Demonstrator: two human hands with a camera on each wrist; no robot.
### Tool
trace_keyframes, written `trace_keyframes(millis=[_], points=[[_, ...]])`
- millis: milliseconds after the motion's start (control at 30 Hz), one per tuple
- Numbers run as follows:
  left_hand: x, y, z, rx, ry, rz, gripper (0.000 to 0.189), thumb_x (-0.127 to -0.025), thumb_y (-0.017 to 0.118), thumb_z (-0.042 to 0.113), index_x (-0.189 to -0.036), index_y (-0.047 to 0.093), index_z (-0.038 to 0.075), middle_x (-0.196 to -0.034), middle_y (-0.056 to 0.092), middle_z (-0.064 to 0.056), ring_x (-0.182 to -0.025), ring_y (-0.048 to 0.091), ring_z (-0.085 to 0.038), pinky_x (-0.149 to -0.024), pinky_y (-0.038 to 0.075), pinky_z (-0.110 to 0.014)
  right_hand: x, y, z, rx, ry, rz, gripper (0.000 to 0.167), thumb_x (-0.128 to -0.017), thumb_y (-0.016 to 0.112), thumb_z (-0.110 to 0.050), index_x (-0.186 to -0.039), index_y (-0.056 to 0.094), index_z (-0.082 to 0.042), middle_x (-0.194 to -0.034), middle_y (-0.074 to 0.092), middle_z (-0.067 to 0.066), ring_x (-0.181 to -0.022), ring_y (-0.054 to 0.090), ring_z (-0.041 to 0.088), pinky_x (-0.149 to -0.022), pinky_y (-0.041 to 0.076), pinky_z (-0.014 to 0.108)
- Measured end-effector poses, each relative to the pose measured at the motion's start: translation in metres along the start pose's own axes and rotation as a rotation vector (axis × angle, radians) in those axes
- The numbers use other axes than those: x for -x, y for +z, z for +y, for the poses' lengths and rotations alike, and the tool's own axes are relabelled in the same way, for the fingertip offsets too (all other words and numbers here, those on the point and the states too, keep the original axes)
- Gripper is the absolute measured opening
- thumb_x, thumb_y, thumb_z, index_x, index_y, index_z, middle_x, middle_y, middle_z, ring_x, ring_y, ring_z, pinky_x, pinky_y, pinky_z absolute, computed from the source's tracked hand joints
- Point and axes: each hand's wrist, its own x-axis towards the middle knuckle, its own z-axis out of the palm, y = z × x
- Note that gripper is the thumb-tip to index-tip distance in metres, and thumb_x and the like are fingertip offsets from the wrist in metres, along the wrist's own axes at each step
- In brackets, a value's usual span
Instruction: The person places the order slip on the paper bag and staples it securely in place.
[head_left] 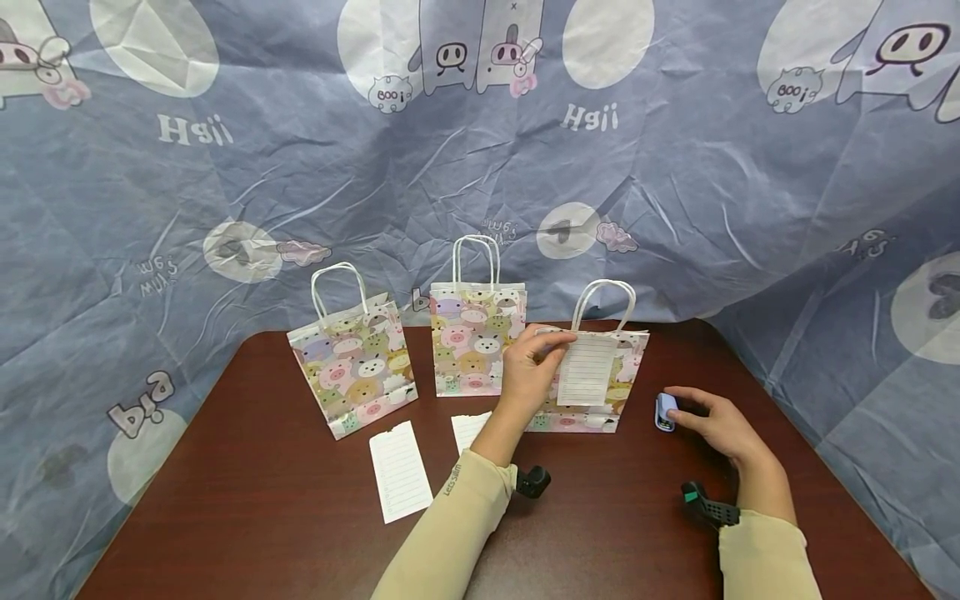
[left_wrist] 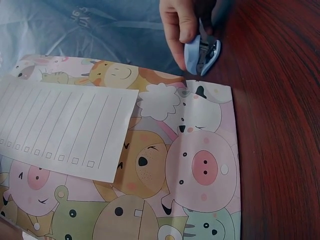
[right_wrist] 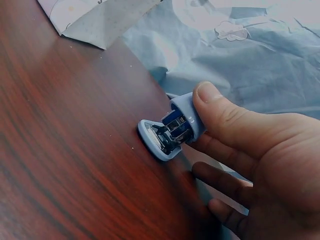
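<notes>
At the top edge of the right-hand paper bag (head_left: 628, 379), my left hand (head_left: 527, 367) pinches a lined paper slip (head_left: 585, 375) so it hangs over the animal-print front. In the left wrist view the slip (left_wrist: 65, 130) shows ruled lines and small checkboxes. My right hand (head_left: 722, 427), to the right of that bag, grips a small light-blue stapler (head_left: 666, 410) by its upper arm. The right wrist view has the thumb on the stapler (right_wrist: 187, 117), whose arm is raised off its base, with the base close over the table. The left fingers are hidden in the left wrist view.
Two matching bags with white handles stand behind, one at the left (head_left: 360, 367) and one in the middle (head_left: 477, 342). A second lined slip (head_left: 401, 472) lies on the brown table (head_left: 600, 525); another slip (head_left: 469, 429) is partly behind my left forearm. A blue patterned cloth (head_left: 480, 167) hangs behind.
</notes>
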Motion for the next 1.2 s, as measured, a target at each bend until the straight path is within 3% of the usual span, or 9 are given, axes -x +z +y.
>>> trace_keyframes(millis=[333, 533, 700, 833, 967, 1200], points=[[0.001, 0.001, 0.000, 0.011, -0.013, 0.016, 0.014, -0.090, 0.072, 0.005, -0.101, 0.079, 0.009, -0.098, 0.070, -0.008, -0.081, 0.064, -0.019, -0.063, 0.048, -0.014, 0.002, 0.001, -0.001, -0.013, 0.010, 0.018, 0.061, -0.095, 0.065, -0.045, -0.143, 0.054, -0.008, -0.137, 0.053, 0.025, -0.112, 0.047, 0.029, -0.088, 0.039, 0.038], [0.000, 0.002, 0.007, 0.022, -0.034, 0.025, 0.013, -0.089, 0.071, 0.000, -0.100, 0.078, 0.003, -0.099, 0.070, -0.015, -0.086, 0.065, -0.029, -0.064, 0.047, -0.013, 0.003, -0.002, -0.006, -0.028, -0.004, 0.035, 0.061, -0.096, 0.065, -0.044, -0.143, 0.053, -0.007, -0.141, 0.050, 0.026, -0.117, 0.045, 0.031, -0.090, 0.038, 0.039], [-0.001, 0.000, 0.019, 0.011, -0.009, 0.033, 0.013, -0.087, 0.069, -0.007, -0.097, 0.076, -0.004, -0.097, 0.069, -0.021, -0.086, 0.066, -0.035, -0.064, 0.048, -0.014, 0.004, -0.006, -0.012, -0.038, -0.037, 0.094, 0.057, -0.096, 0.065, -0.042, -0.141, 0.055, -0.009, -0.136, 0.056, 0.021, -0.107, 0.053, 0.016, -0.081, 0.044, 0.028], [-0.001, 0.001, 0.016, 0.010, -0.010, 0.039, 0.014, -0.086, 0.069, -0.009, -0.097, 0.076, -0.004, -0.098, 0.069, -0.020, -0.088, 0.067, -0.033, -0.066, 0.049, -0.014, 0.006, -0.009, -0.020, -0.129, -0.103, 0.133, 0.052, -0.096, 0.067, -0.034, -0.139, 0.054, -0.006, -0.121, 0.062, 0.000, -0.089, 0.060, -0.002, -0.074, 0.050, 0.019], [-0.002, 0.003, 0.004, 0.025, -0.024, 0.038, 0.015, -0.087, 0.071, -0.005, -0.098, 0.078, 0.002, -0.099, 0.070, -0.014, -0.092, 0.067, -0.027, -0.069, 0.049, -0.012, 0.006, -0.011, -0.029, -0.239, -0.182, 0.154, 0.047, -0.096, 0.068, -0.022, -0.136, 0.053, -0.001, -0.111, 0.059, -0.018, -0.087, 0.066, -0.005, -0.075, 0.053, 0.014], [-0.002, 0.002, -0.003, 0.046, 0.003, 0.027, 0.013, -0.089, 0.072, 0.002, -0.100, 0.079, 0.007, -0.098, 0.070, -0.011, -0.092, 0.068, -0.025, -0.070, 0.051, -0.014, 0.007, -0.017, -0.047, -0.414, -0.290, 0.133, 0.041, -0.096, 0.064, -0.006, -0.133, 0.052, 0.005, -0.114, 0.058, -0.010, -0.086, 0.070, 0.000, -0.074, 0.058, 0.018]])
